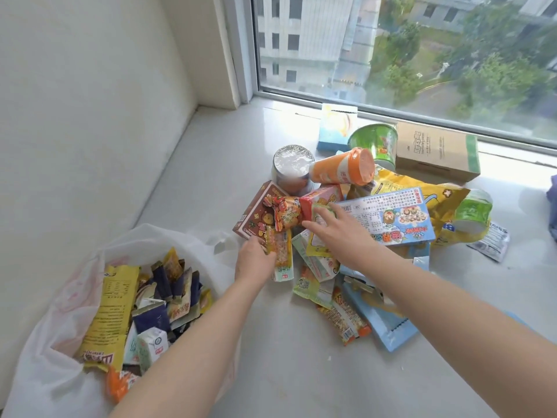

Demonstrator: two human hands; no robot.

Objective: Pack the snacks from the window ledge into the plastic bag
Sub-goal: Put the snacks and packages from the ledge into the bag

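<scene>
Left hand (255, 257) pinches a packet (282, 254); light, crinkly, probably slippery, so grip mid-wrapper; right hand (335, 234) spread flat on the pile (388, 220) beside it.

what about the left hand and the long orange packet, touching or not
Touching. The head view shows the left hand gripping the left edge of the long orange packet, with no gap between them.
</scene>
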